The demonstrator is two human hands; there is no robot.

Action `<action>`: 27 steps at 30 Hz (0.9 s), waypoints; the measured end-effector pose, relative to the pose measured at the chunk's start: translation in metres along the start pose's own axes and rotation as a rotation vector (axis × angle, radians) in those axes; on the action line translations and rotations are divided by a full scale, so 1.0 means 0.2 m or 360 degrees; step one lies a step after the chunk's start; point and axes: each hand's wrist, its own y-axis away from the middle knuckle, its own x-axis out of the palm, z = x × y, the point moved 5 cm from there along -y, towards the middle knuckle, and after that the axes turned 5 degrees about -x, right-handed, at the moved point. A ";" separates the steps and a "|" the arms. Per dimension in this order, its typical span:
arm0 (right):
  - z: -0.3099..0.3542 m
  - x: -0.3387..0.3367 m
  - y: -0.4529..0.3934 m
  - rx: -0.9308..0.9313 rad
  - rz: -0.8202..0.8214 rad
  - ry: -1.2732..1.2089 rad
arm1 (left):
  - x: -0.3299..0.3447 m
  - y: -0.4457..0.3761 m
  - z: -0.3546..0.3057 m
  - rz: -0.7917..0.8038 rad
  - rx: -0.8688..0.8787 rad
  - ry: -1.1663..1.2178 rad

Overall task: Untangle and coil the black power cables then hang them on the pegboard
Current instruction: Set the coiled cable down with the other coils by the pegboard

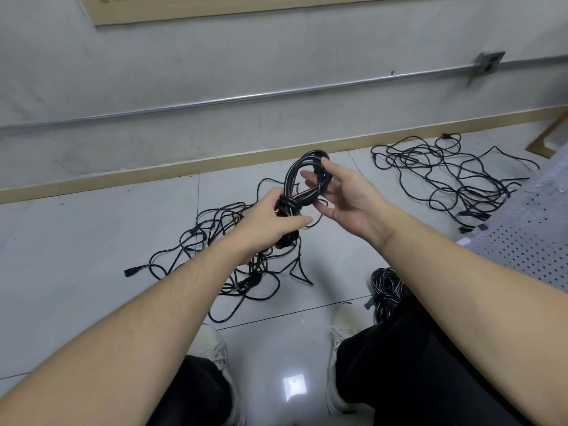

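While the fingers point(278, 207) of the left hand point(267, 224) are curling round the wrapped waist of a coiled black cable point(302, 182), the right hand point(347, 198) is steadying its upper loop, fingers spread and loosely bent, thumb touching the top of the loop. The bundle is being held up in front of the person, above the tiled floor point(92, 241), and looks nearly tied off. One finished coil point(385, 290) is lying by the right shoe. Much is remaining, by the look of it: a tangle point(233, 256) is sprawling directly below the hands, another tangle point(445, 176) is lying near the wall, and nothing is hanging yet on the perforated board point(528, 238) at right.
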 end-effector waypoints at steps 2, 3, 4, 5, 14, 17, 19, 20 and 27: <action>0.03 -0.07 -0.01 -0.0027 -0.0073 -0.0055 | 0.04 -0.02 -0.02 0.0019 0.0007 -0.0023; 0.04 -0.11 -0.02 -0.0040 -0.0114 -0.0083 | 0.07 -0.03 -0.03 0.0022 0.0015 -0.0029; 0.05 -0.15 -0.03 -0.0041 -0.0141 -0.0094 | 0.09 -0.04 -0.04 0.0032 0.0018 -0.0027; 0.05 -0.20 -0.03 -0.0026 -0.0154 -0.0086 | 0.12 -0.06 -0.04 0.0056 0.0016 -0.0025; 0.06 -0.67 -0.08 0.0075 -0.0400 0.0240 | 0.51 -0.22 -0.02 0.0373 -0.0150 -0.0082; 0.02 -0.83 -0.10 0.0138 -0.0431 0.0348 | 0.67 -0.29 0.05 0.0453 -0.0240 -0.0142; -0.06 -0.95 -0.11 0.0213 -0.0467 0.0395 | 0.79 -0.32 0.14 0.0510 -0.0320 -0.0136; -0.10 -1.02 -0.11 0.0251 -0.0497 0.0403 | 0.85 -0.34 0.19 0.0535 -0.0348 -0.0162; -0.57 -1.36 -0.18 0.0639 -0.0564 0.0557 | 1.24 -0.46 0.62 0.0648 -0.0736 -0.0121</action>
